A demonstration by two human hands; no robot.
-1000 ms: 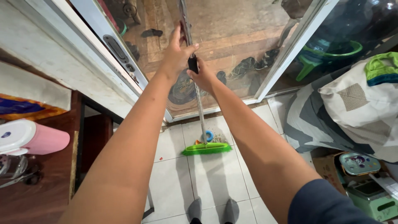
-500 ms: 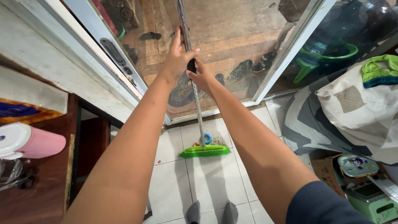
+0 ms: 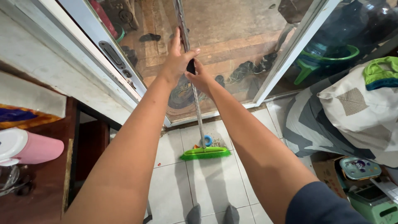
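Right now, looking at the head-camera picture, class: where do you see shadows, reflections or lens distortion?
Head view: soft daylight; faint shadows of the arms fall on the white floor tiles behind the green broom head. The glass door shows hazy reflections over the shoes outside. The wide lens stretches the forearms; both hands, left and right, on the broom handle, stay sharp.

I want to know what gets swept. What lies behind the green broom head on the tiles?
Behind the green broom head, toward the glass door, lie a blue ring-shaped piece, something small and orange, and scattered crumbs. Anything under the bristles is covered.
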